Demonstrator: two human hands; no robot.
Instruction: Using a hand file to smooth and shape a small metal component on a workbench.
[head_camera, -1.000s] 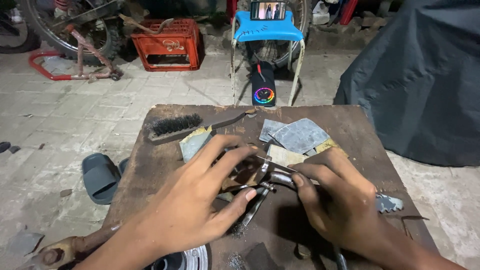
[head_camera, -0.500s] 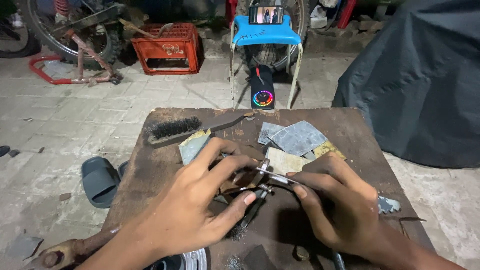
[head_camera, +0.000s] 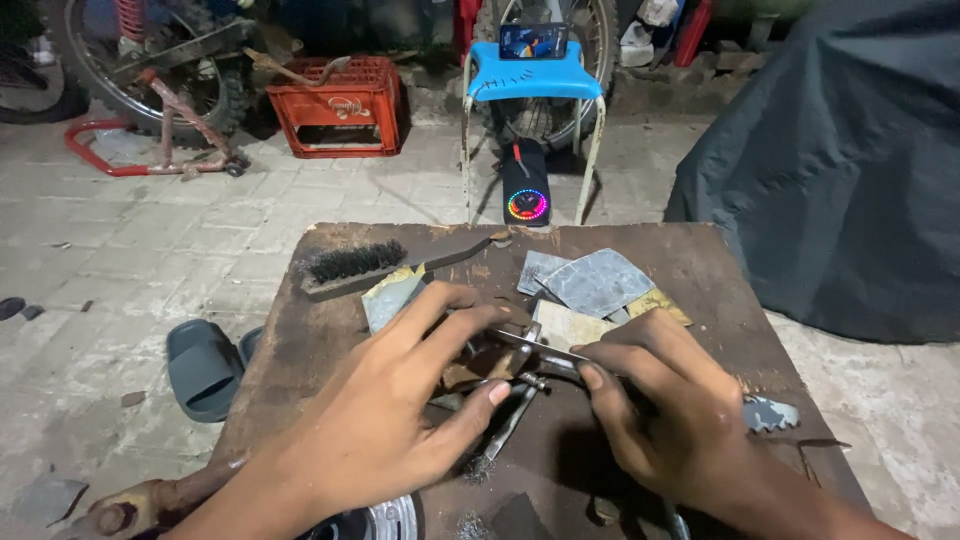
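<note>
My left hand (head_camera: 385, 410) lies fingers spread over a small rusty metal part (head_camera: 480, 362) on the dark wooden work table (head_camera: 690, 290), pressing and gripping it. My right hand (head_camera: 665, 410) pinches the end of a thin shiny metal strip (head_camera: 535, 348) that reaches left to that part. A slim metal tool (head_camera: 510, 425) lies on the table under the two hands. What sits beneath my left palm is hidden.
A wire brush (head_camera: 360, 265) and several worn sandpaper sheets (head_camera: 595, 285) lie on the table's far half. A grey sandal (head_camera: 200, 365) is on the paved floor at left. Behind stand a blue stool (head_camera: 530, 85), a lit speaker (head_camera: 527, 195), a red crate (head_camera: 335, 105), and a dark tarp (head_camera: 840, 170) at right.
Both hands stay on the metal part. The shiny strip and my right fingers have shifted slightly; the view has moved a little.
</note>
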